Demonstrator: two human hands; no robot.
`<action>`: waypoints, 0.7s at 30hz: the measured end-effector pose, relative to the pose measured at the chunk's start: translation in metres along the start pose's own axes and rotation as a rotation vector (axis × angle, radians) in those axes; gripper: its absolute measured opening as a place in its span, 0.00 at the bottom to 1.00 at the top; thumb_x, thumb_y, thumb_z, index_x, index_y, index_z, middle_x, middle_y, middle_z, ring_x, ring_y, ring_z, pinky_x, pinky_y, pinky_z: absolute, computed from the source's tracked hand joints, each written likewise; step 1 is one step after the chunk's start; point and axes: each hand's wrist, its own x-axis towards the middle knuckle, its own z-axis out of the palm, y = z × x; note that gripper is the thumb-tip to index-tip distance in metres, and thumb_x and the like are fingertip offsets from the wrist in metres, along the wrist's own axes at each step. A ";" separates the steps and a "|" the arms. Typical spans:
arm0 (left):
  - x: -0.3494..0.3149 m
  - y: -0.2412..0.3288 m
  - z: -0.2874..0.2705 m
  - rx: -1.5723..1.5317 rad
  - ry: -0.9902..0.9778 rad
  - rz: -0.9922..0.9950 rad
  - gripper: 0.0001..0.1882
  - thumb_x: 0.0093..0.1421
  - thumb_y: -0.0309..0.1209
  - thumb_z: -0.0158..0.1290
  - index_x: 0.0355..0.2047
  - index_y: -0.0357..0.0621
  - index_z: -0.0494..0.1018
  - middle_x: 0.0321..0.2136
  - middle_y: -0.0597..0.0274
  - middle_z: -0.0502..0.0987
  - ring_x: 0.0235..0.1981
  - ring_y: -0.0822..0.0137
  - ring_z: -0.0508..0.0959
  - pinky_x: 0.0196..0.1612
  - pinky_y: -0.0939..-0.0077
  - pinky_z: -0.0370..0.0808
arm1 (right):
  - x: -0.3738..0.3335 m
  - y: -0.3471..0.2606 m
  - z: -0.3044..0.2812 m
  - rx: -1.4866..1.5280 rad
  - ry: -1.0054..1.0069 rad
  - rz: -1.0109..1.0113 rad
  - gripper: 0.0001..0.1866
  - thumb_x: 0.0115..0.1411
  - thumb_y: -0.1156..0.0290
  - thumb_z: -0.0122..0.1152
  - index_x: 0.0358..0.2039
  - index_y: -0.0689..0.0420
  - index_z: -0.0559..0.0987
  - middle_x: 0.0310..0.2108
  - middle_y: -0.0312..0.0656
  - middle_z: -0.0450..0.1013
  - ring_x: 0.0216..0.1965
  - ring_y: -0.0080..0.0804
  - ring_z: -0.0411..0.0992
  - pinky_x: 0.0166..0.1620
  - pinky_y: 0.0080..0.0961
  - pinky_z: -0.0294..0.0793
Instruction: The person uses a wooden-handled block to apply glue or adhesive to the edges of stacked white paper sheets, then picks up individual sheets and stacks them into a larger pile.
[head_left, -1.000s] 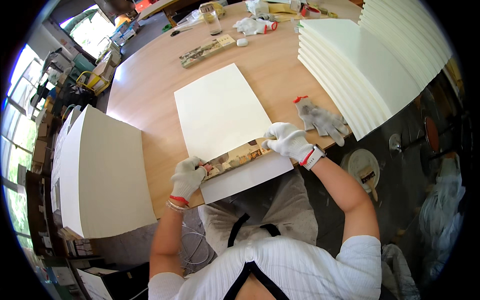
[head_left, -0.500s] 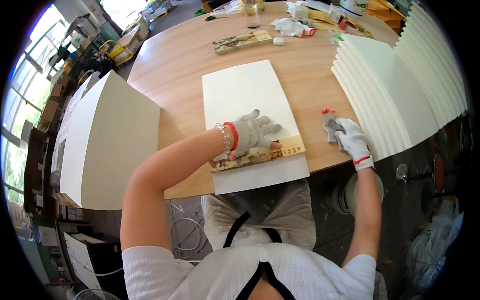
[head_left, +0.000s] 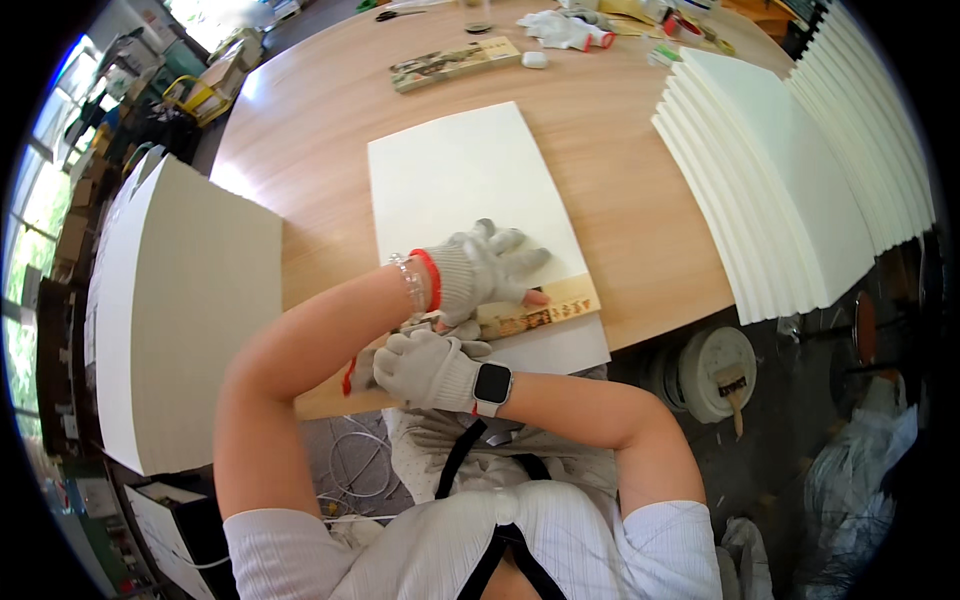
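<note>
A large white sheet or board (head_left: 465, 165) lies on the wooden table in front of me. Across its near part runs a printed beige-and-brown strip (head_left: 548, 308), with white below it. My left hand (head_left: 480, 265), in a fingertip-less pale glove with a red cuff, presses on both, fingers spread. Just nearer to me, my right hand (head_left: 425, 368), gloved and wearing a watch, is closed on a crumpled grey knit glove with a red edge (head_left: 360, 372). It meets the strip's left end, which the hands partly hide.
Tall stacks of white sheets stand at left (head_left: 195, 310) and right (head_left: 770, 190). Farther back lie a printed box-like block (head_left: 455, 63), a small white case (head_left: 535, 60), white gloves (head_left: 565, 30) and scissors (head_left: 395, 15). A bucket with a brush (head_left: 715, 375) stands beyond the right table edge.
My right hand has swept left from beside the right stack to the strip's left end, bringing the grey glove along. My left hand stays spread on the sheet. The view has shifted slightly.
</note>
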 end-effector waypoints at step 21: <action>-0.101 0.064 0.140 -2.351 0.067 0.172 0.24 0.64 0.45 0.51 0.53 0.41 0.65 0.36 0.63 0.72 0.28 0.69 0.72 0.26 0.72 0.76 | -0.118 0.139 -0.104 0.964 0.379 1.205 0.23 0.60 0.50 0.60 0.39 0.61 0.76 0.27 0.33 0.69 0.26 0.17 0.65 0.26 0.19 0.68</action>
